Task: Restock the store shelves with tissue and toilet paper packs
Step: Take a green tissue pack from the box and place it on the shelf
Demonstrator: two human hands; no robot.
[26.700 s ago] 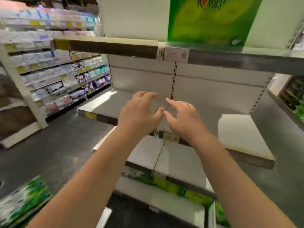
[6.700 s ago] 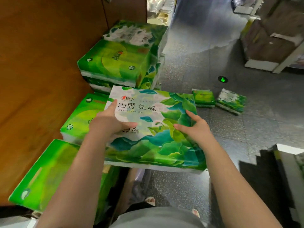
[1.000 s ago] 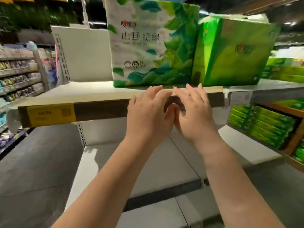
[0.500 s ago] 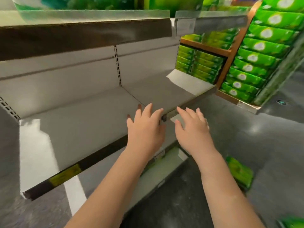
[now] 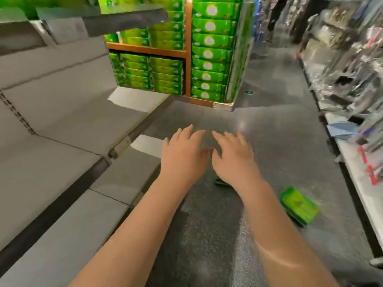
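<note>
Both hands — left hand [image 5: 183, 157], right hand [image 5: 233, 160] — hang empty, fingers spread, free to grab stock. A green pack [image 5: 298, 205] lies on the floor right of them; bare shelves [image 5: 62, 112] wait to their left.

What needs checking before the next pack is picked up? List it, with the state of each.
1. Left hand free, fingers spread: ok.
2. Right hand free, holding nothing: ok.
3. Green pack on the floor in plain sight, right of the arms: ok.
4. Second pack mostly hidden behind the right wrist: cannot tell how it lies.
5. Grey shelf on the left has bare space: ok.
6. Aisle ahead: a person stands far off; path near the packs open: ok.
</note>
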